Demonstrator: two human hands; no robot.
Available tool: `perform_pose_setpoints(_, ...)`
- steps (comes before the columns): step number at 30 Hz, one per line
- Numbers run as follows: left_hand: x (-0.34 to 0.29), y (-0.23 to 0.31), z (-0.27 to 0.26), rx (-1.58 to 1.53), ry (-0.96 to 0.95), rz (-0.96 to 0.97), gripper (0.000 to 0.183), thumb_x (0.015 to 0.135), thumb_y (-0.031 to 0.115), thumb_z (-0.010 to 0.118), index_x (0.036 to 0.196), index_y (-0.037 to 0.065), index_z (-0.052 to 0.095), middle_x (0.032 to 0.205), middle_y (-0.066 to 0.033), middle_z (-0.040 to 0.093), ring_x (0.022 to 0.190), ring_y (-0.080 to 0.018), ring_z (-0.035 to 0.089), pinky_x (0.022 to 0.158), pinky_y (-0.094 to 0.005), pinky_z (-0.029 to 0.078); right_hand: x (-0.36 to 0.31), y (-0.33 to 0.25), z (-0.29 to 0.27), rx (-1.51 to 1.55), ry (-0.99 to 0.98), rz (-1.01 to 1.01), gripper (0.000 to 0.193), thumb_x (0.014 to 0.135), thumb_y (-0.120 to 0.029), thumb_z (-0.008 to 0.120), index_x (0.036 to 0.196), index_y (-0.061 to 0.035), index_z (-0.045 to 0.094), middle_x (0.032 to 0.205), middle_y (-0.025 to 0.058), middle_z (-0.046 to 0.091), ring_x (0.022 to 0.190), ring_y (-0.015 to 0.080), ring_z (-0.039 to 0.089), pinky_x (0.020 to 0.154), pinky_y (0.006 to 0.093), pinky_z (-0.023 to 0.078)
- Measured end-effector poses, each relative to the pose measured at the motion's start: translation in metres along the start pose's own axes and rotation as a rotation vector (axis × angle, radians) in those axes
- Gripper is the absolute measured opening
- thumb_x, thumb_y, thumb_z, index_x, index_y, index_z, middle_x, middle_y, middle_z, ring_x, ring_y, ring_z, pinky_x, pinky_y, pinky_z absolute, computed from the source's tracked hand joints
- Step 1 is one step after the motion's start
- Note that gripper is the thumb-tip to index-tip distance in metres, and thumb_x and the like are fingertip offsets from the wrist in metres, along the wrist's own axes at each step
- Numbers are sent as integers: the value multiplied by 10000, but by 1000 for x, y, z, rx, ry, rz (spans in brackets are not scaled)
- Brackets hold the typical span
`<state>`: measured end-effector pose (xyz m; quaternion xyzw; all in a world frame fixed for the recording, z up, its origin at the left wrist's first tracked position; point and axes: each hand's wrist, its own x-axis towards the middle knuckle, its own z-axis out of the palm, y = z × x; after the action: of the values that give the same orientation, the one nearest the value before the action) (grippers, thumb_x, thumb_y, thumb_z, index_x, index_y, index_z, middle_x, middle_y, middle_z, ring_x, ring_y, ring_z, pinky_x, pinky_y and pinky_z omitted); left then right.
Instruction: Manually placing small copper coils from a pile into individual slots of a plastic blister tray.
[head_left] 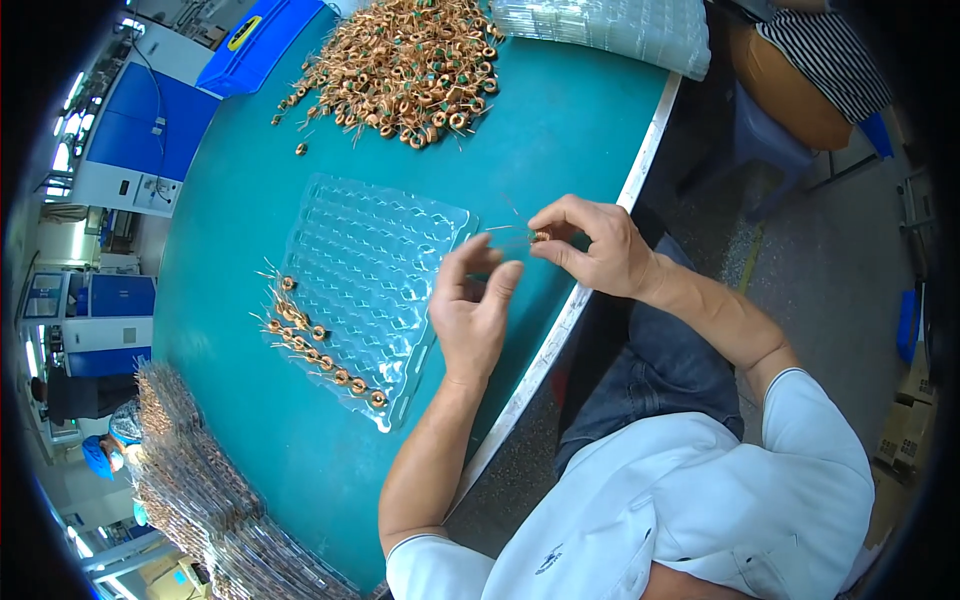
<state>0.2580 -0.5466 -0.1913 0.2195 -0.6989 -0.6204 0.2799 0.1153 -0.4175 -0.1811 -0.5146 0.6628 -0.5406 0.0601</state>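
Between the thumb and fingers of my right hand [596, 246] is a small copper-wound ring coil [541, 237], its thin wire leads pointing left, over the table's near edge. My left hand [470, 315] is just left of it, above the right edge of a clear plastic tray [385, 225]. Its thumb and fingers are apart, the fingers a little blurred, and no held thing shows. The tray lies flat with rows of moulded pockets. Several coils [327, 362] sit along its left and lower-left pockets, their leads sticking out leftward.
A heap of loose coils [410, 75] covers the far part of the green table [230, 250]. Beside it are a blue bin [262, 42] and stacked clear trays [615, 30]. Tall stacks of filled trays [205, 490] stand lower left. Another person [810, 75] sits at the upper right.
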Motion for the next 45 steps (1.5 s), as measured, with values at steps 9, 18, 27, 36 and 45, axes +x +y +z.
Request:
perform_pose_setpoints(9, 5, -3, -11, 38, -200, 219, 320, 886, 162, 720, 1150, -9, 657, 1104, -124, 633, 938, -149, 619, 767, -239, 507, -11, -16, 20, 7, -28, -7, 285, 823, -60, 753, 1065, -17, 608, 904, 102, 688, 811, 203, 713, 713, 280, 571)
perform_pose_setpoints(18, -1, 1, -14, -195, -263, -88, 272, 906, 175, 708, 1091, -15, 647, 933, -40, 678, 834, -102, 629, 708, -226, 492, 12, -16, 7, 429, -111, 335, 244, 935, -132, 666, 1134, 6, 633, 874, 0, 625, 741, 39, 569, 631, 189, 475)
perform_pose_setpoints(27, 0, -1, -19, 15, -313, -21, 240, 900, 183, 720, 1030, -12, 672, 776, 12, 649, 694, -48, 551, 601, -217, 442, 22, -14, 7, -15, -177, -230, 17, 866, -10, 663, 881, -13, 654, 778, 62, 611, 654, 154, 582, 568, 270, 456)
perform_pose_setpoints(36, -3, 4, -10, -273, -194, -94, 225, 898, 134, 716, 1078, 5, 681, 905, -9, 620, 735, -46, 518, 625, -192, 405, 26, -18, 10, 80, 2, -169, 51, 875, -24, 681, 876, -11, 632, 812, 60, 608, 661, 116, 559, 582, 238, 450)
perform_pose_setpoints(45, 3, 6, -15, -207, -39, -2, 290, 941, 132, 657, 1169, -47, 646, 927, -15, 528, 675, -57, 473, 545, -190, 372, 10, -17, 18, 402, -189, 263, 372, 831, -84, 757, 1142, 5, 573, 1042, 104, 664, 938, 173, 679, 787, 280, 564)
